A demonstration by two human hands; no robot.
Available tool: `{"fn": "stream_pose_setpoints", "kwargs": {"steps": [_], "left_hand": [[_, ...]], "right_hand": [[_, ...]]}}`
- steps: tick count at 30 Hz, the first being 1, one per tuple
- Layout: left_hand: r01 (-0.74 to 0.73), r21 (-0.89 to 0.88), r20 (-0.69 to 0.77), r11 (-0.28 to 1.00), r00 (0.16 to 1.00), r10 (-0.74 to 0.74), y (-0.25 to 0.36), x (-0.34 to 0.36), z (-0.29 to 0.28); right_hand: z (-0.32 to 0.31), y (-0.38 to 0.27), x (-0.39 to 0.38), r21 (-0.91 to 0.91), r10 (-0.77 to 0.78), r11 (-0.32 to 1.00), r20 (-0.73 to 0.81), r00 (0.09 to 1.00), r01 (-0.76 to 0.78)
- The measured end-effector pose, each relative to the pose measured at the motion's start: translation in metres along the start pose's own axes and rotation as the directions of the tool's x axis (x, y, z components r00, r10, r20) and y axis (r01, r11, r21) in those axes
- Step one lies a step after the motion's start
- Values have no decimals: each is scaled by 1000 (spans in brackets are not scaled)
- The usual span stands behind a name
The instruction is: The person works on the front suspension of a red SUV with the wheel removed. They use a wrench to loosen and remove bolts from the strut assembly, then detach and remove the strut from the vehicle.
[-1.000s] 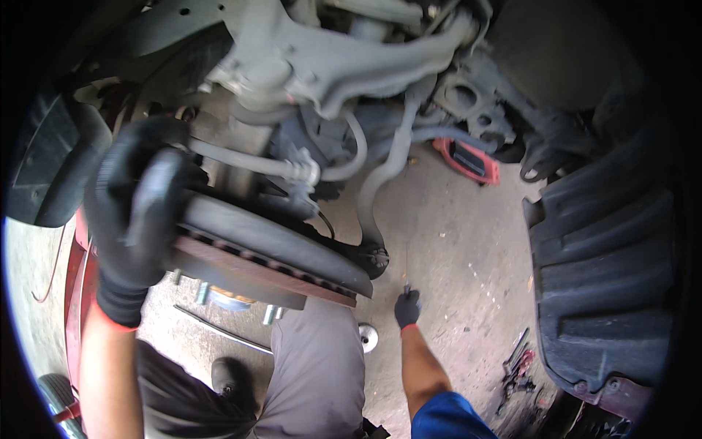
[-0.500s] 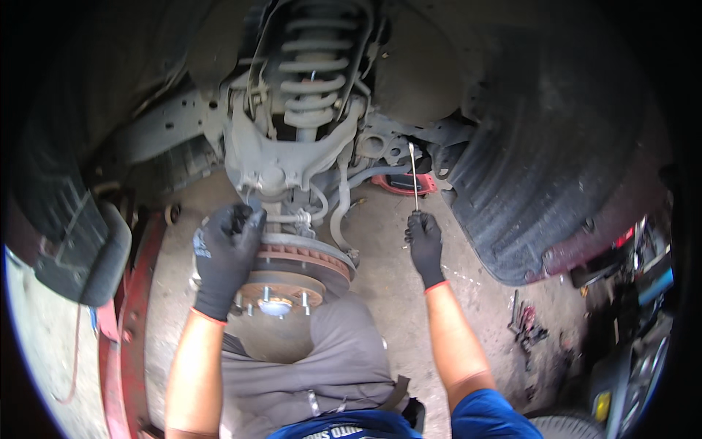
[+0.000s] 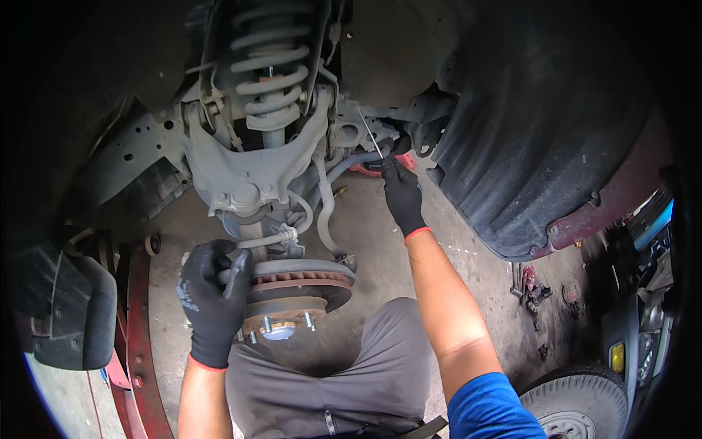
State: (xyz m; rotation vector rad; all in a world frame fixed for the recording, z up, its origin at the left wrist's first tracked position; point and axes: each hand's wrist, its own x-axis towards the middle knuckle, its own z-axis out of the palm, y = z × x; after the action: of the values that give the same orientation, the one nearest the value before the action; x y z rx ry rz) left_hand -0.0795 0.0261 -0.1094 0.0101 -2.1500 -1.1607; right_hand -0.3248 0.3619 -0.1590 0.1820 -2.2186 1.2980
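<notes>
My right hand (image 3: pixel 402 192), in a black glove with a red cuff edge, is closed round the near end of a slim metal tool (image 3: pixel 370 133). The tool's shaft slants up and left, its far end by the bracket (image 3: pixel 349 134) right of the suspension arm. My left hand (image 3: pixel 213 293), gloved alike, has its fingers curled toward the thumb, beside the left rim of the brake disc (image 3: pixel 336 284). Whatever may be between those fingers is hidden. Bare wheel studs (image 3: pixel 309 322) stick out round the hub (image 3: pixel 279 331). Above the disc is the grey upper control arm (image 3: pixel 245 170).
A coil spring (image 3: pixel 270 80) rises above the arm. Dark wheel-well liner (image 3: pixel 534 154) curves down on the right. On the left stands a red metal frame (image 3: pixel 139 329). Dark and red parts (image 3: pixel 532 291) lie on the floor; a tyre (image 3: pixel 578 395) is at lower right.
My right hand has moved up and left with the tool, which now leans left instead of standing nearly upright. The view has shifted, and my left hand appears lower beside the disc.
</notes>
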Motion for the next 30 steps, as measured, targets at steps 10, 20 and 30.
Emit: {"fn": "stream_pose_setpoints", "kwargs": {"steps": [10,20,30], "left_hand": [[-16,-50,-59,999,998,13,2,0,9],[-71,196,-67,978,994,85,1,-1,6],[52,211,-103,976,994,-31,-2,-8,3]], "right_hand": [[57,56,48,-68,-114,991,-20,993,112],[80,99,79,343,20,938,102,995,-54],[88,106,80,406,-7,912,148,989,-54]]}}
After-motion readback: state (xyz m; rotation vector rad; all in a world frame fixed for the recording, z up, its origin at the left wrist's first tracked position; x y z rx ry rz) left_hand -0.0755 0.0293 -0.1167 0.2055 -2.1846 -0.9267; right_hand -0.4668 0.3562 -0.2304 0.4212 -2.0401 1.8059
